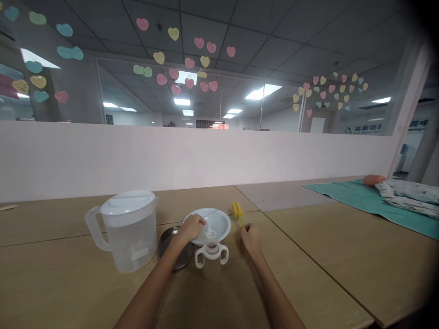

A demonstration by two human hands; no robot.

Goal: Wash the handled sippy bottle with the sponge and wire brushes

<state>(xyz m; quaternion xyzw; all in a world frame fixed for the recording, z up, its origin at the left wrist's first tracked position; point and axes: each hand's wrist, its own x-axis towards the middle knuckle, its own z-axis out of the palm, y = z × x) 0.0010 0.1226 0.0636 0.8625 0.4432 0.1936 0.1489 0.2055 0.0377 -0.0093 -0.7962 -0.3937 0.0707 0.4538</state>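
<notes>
My right hand (251, 238) is closed around the thin green handle of a bottle brush with a yellow sponge head (237, 209), which points up and away from me. Over the left side of a white bowl (224, 227) is my left hand (194, 226), its fingers closed; what they hold, if anything, I cannot make out. A small whitish, see-through piece (210, 230) shows by those fingertips. Just in front of the bowl stands a clear baby bottle (211, 267) with two white handles and an open top. Under my left forearm lies a round metal tray (183, 257), partly hidden.
A large clear pitcher (132, 242) with a white lid stands at the left. On the right, a teal cloth (356, 198) carries a folded patterned cloth (411, 194) and a rounded orange-pink object (373, 180). A low white wall (192, 157) runs behind the table.
</notes>
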